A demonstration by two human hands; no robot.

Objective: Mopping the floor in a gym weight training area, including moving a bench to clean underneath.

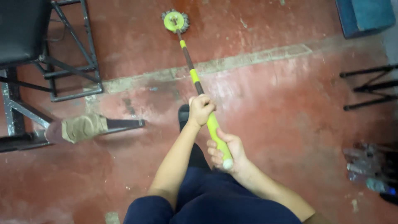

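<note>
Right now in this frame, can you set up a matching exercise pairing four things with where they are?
Things:
1. round grey-fringed mop head with green hub
2. left hand
3. right hand
4. blue box

Places:
A. top right corner of the view
B. gripping the white-capped end of the green mop handle
C. on the red floor at top centre
D. gripping the handle farther down, toward the mop head

Pairs: 1-C, 2-D, 3-B, 4-A
</note>
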